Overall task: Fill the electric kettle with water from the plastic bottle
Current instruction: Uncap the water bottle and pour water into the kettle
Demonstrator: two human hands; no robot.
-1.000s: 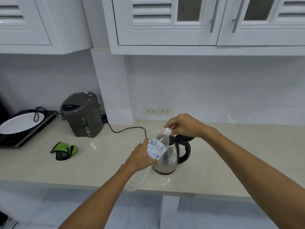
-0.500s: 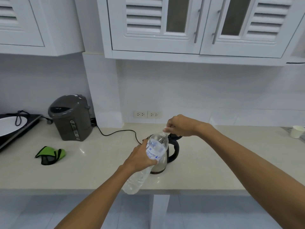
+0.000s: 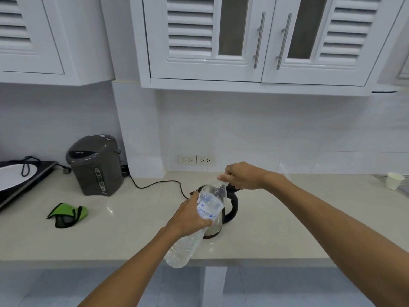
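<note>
A clear plastic bottle (image 3: 200, 220) with a blue-and-white label is tilted, neck up and away from me, in front of the kettle. My left hand (image 3: 188, 218) grips it around the label. My right hand (image 3: 240, 175) pinches the bottle's white cap at the neck. Behind the bottle a steel electric kettle (image 3: 218, 224) with a black handle (image 3: 233, 207) stands on the beige counter (image 3: 132, 229); its top is hidden by the bottle and my right hand.
A grey hot-water dispenser (image 3: 95, 165) stands at the back left, its black cord (image 3: 155, 185) running toward the kettle. A green cloth holder (image 3: 67, 214) lies left. An induction hob with a white plate (image 3: 13, 177) sits far left, a paper cup (image 3: 394, 180) far right.
The view has shifted, with the head camera tilting up and turning; the cup has come into view. Both hands stay on the bottle and its cap, roughly in the same pose over the kettle.
</note>
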